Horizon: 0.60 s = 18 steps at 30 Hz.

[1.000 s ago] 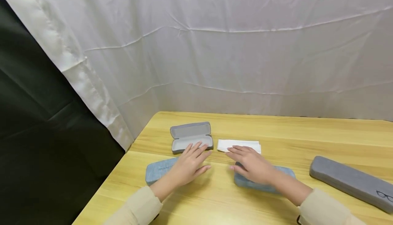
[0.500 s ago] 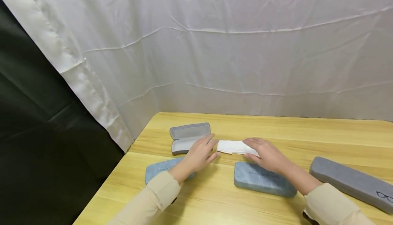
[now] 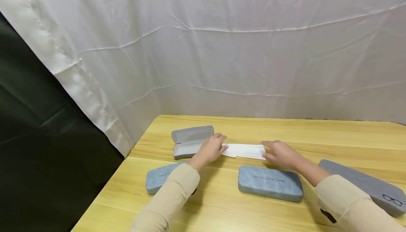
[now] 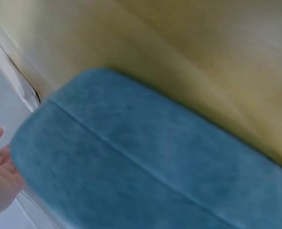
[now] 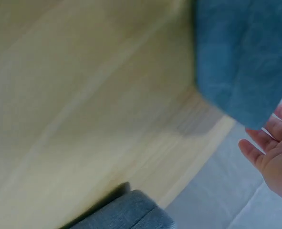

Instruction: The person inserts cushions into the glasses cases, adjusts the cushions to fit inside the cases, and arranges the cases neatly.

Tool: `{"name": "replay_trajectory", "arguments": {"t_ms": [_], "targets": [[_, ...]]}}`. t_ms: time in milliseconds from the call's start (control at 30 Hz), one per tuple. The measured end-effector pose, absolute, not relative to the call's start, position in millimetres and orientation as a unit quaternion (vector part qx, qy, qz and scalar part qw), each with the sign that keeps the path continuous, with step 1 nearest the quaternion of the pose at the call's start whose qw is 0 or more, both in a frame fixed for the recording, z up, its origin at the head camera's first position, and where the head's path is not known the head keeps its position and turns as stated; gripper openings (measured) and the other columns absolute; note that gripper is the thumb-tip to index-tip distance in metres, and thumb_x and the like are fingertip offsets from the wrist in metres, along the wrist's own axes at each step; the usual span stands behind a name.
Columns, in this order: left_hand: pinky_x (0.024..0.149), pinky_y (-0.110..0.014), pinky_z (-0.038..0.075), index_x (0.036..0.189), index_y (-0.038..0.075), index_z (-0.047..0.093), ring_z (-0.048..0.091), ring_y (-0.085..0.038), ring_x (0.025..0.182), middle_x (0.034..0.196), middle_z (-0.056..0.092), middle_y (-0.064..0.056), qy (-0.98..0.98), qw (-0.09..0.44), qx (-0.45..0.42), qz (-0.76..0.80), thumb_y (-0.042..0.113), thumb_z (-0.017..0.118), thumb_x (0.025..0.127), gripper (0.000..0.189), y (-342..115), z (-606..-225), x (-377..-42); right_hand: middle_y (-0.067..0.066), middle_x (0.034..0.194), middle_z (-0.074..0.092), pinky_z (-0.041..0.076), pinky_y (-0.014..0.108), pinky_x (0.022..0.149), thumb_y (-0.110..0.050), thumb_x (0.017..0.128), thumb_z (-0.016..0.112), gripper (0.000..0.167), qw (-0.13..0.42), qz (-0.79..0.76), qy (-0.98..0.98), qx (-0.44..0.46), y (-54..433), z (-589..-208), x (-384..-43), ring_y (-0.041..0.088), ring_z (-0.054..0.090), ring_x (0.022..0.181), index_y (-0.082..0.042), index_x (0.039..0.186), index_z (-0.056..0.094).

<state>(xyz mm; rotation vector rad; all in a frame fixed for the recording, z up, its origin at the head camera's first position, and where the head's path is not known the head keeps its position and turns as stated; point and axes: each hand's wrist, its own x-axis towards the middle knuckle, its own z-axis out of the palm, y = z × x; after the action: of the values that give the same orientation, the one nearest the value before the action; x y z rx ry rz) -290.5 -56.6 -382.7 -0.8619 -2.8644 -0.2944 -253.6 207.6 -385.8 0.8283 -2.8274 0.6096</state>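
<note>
A folded white cloth (image 3: 245,150) lies flat on the table in the head view. At its left end is my left hand (image 3: 210,150), thumb and fingers apart at the cloth's edge. My right hand (image 3: 282,153) has its fingertips at the right end, thumb and forefinger apart. Whether either hand lifts the cloth cannot be told. Behind my left hand stands an open grey glasses case (image 3: 195,135) with a pale lining, partly hidden. The left wrist view shows my left hand (image 4: 2,183) beyond a blue case; my right hand (image 5: 274,152) shows loosely spread fingers in the right wrist view.
A closed blue glasses case (image 3: 157,179) lies at the left, partly under my left sleeve. Another blue case (image 3: 271,184) lies in front of the cloth. A long grey case (image 3: 364,181) with a glasses print lies at the right. White curtain (image 3: 241,59) hangs behind the table.
My right hand has moved right, from over the blue case to the cloth's right end. My left hand has moved right to its left end. The cloth's front edge lies differently.
</note>
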Motion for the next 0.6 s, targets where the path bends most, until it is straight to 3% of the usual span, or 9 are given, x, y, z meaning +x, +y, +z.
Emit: {"name": "replay_trajectory", "arguments": {"t_ms": [300, 400, 500, 533, 600], "targets": [[0.096, -0.032, 0.049, 0.125, 0.007, 0.056, 0.057, -0.023, 0.113, 0.124, 0.059, -0.01, -0.965, 0.027, -0.244, -0.089, 0.022, 0.057, 0.092, 0.036, -46.6, -383.7, -300.6, 0.025, 0.11, 0.064, 0.049, 0.051, 0.087, -0.013, 0.087, 0.062, 0.037, 0.052, 0.216, -0.936, 0.274, 206.1, -394.9, -262.5, 0.039, 0.06, 0.103, 0.011, 0.115, 0.058], [0.094, -0.031, 0.049, 0.123, 0.008, 0.058, 0.059, -0.022, 0.111, 0.119, 0.062, -0.009, -0.969, 0.019, -0.234, -0.081, 0.02, 0.058, 0.091, 0.034, -43.5, -383.5, -302.5, 0.016, 0.095, 0.067, 0.052, 0.044, 0.079, -0.012, 0.087, 0.062, 0.03, 0.05, 0.221, -0.938, 0.264, 205.9, -396.5, -266.3, 0.027, 0.063, 0.088, 0.007, 0.109, 0.061], [0.093, -0.031, 0.05, 0.122, 0.01, 0.06, 0.06, -0.02, 0.11, 0.118, 0.064, -0.007, -0.972, 0.008, -0.228, -0.061, 0.019, 0.06, 0.09, 0.033, -39.6, -383.5, -304.1, 0.005, 0.074, 0.057, 0.046, 0.032, 0.063, -0.011, 0.087, 0.061, 0.013, 0.04, 0.232, -0.938, 0.255, 207.2, -398.7, -271.4, 0.016, 0.05, 0.068, 0.0, 0.094, 0.061], [0.093, -0.031, 0.05, 0.122, 0.01, 0.06, 0.059, -0.02, 0.111, 0.118, 0.064, -0.007, -0.973, 0.003, -0.226, -0.053, 0.019, 0.06, 0.09, 0.033, -38.4, -383.9, -304.5, 0.003, 0.071, 0.053, 0.042, 0.03, 0.06, -0.01, 0.088, 0.061, 0.01, 0.034, 0.237, -0.938, 0.25, 208.2, -399.8, -273.0, 0.015, 0.046, 0.066, -0.001, 0.091, 0.06], [0.093, -0.032, 0.05, 0.122, 0.012, 0.06, 0.059, -0.019, 0.112, 0.119, 0.064, -0.006, -0.974, -0.003, -0.222, -0.037, 0.018, 0.06, 0.09, 0.033, -35.8, -384.8, -305.7, 0.006, 0.074, 0.059, 0.046, 0.03, 0.06, -0.009, 0.088, 0.06, 0.015, 0.025, 0.255, -0.937, 0.236, 210.3, -401.4, -275.2, 0.017, 0.053, 0.068, 0.003, 0.097, 0.062]]}}
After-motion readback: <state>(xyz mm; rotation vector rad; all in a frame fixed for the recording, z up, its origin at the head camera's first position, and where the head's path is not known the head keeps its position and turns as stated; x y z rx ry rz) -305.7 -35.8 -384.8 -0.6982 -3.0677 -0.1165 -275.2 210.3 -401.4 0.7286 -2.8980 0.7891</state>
